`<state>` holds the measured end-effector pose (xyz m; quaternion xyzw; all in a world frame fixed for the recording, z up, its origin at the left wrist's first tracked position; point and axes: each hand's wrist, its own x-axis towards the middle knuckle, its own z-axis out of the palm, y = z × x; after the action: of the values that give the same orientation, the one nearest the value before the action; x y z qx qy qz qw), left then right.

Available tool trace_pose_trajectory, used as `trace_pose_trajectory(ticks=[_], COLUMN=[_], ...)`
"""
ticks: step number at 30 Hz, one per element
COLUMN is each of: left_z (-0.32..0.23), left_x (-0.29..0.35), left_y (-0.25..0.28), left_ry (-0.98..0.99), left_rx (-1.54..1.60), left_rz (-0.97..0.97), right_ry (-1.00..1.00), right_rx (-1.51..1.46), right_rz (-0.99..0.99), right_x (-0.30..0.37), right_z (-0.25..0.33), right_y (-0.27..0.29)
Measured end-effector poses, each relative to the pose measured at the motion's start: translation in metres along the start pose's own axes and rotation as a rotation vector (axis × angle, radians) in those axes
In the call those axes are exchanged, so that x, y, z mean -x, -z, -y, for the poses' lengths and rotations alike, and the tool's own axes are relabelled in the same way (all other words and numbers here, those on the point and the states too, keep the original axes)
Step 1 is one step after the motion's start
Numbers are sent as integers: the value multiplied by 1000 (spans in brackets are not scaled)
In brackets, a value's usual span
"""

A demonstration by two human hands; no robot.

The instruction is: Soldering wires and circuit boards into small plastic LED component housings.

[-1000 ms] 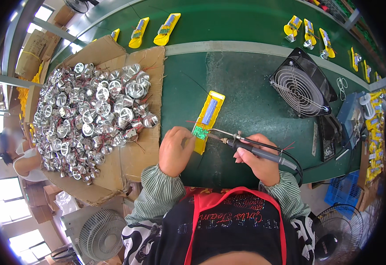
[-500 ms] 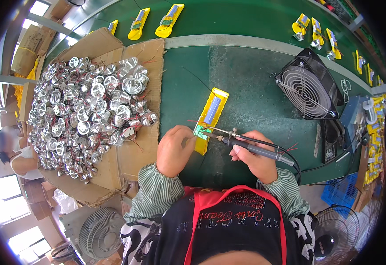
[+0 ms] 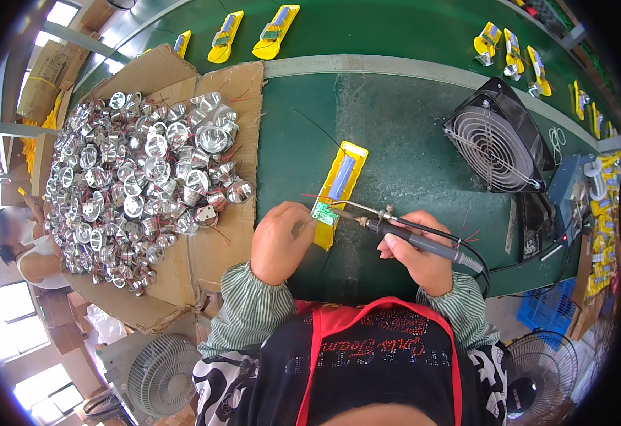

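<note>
My right hand (image 3: 427, 264) is closed around a grey-black soldering iron (image 3: 424, 243) fitted with a thin bent metal tube and a clamp. The iron's tip is close to the right edge of a small green circuit board (image 3: 324, 213); whether it touches cannot be made out. That board lies on a long yellow plastic casing (image 3: 322, 237), with a blue cylindrical battery (image 3: 342, 176) farther up in it. At the board's left edge, the fingers of my left hand (image 3: 280, 241) are pinched together; what they hold is hidden. Red wire shows by the board, and a thin black wire runs off the casing's far end.
A cardboard box (image 3: 225, 248) heaped with silvery lamp reflectors (image 3: 140, 184) stands left. A black fan (image 3: 495, 138) sits on the right of the green bench (image 3: 395, 128). Yellow casings (image 3: 276, 32) lie on the far belt. A blue crate (image 3: 548, 305) is at lower right. Another person (image 3: 33, 248) is far left.
My right hand has drawn the soldering iron slightly right, its tip backing off over the board. My left hand stays nearly still. The casings on the far belt have shifted slightly right.
</note>
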<state>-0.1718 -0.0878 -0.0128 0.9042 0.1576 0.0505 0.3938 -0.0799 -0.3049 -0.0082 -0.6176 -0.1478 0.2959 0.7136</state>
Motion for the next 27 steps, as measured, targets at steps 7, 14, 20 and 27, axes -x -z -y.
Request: trace_pose_trajectory(ticks=[7,14,20,27], left_z=[4,1,13,5], left_x=[3,13,26,15], left_y=[-1,14,1,-9], left_ry=[-7,61,274,216], left_rx=[-36,135,569,421], left_rz=[1,20,-14,-133], right_ry=[-24,-60,-30,-47], right_rx=[2,-27,-38,-24], right_rz=[-24,-90,-67,-19], right_x=[10,17,19,17], right_z=[2,8,7,5], right_y=[7,10,8,9])
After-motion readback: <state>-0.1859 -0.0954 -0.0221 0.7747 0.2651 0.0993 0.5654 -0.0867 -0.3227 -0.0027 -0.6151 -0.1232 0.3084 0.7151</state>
